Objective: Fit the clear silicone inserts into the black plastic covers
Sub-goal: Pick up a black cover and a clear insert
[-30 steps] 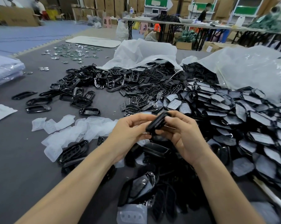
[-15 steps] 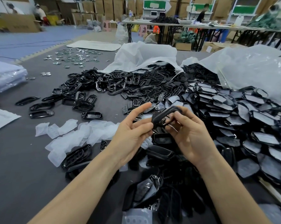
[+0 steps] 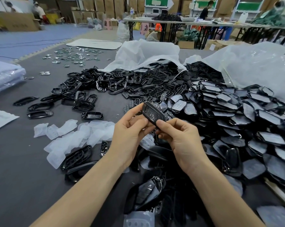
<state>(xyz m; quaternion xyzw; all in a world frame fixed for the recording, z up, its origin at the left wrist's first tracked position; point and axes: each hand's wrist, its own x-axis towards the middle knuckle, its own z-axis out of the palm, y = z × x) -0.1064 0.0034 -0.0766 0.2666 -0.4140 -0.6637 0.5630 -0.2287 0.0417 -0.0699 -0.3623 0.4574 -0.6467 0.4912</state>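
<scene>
Both hands hold one black plastic cover (image 3: 154, 114) up over the gray table (image 3: 20, 169). The left hand (image 3: 130, 133) pinches its far end with thumb and fingers. The right hand (image 3: 179, 138) grips its near end. The cover tilts, far end higher. A bunch of clear silicone inserts (image 3: 76, 133) lies to the left, near the left hand. A big pile of black covers (image 3: 236, 115) spreads to the right, spilling from white plastic bags (image 3: 253, 68).

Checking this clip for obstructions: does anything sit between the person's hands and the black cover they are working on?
Nothing visible does. The left hand and the right hand both grip the black cover directly, raised above the surrounding piles.
</scene>
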